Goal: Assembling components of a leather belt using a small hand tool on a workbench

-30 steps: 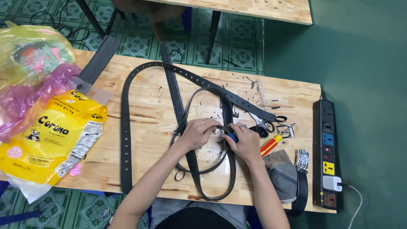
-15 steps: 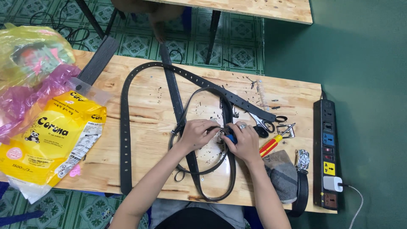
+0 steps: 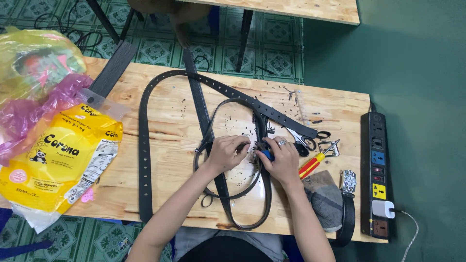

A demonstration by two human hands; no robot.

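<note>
Both my hands meet at the middle of a wooden table [image 3: 165,145], over a tangle of black leather belts. My left hand [image 3: 226,151] pinches a thin black belt [image 3: 262,194] where it loops past a wider one. My right hand [image 3: 282,160], with a ring on one finger, grips a small blue-handled tool [image 3: 265,155] pressed against that same belt. A long punched black belt [image 3: 143,160] curves round the left and top of the work spot. Dark leather crumbs are scattered about the hands.
Scissors [image 3: 304,140], a red and yellow screwdriver [image 3: 310,166], a metal buckle [image 3: 330,147], a wristwatch [image 3: 348,180] and a grey cloth [image 3: 323,196] lie to the right. A black power strip [image 3: 375,165] lines the right edge. A yellow bag [image 3: 58,160] and a pink plastic bag [image 3: 29,114] fill the left.
</note>
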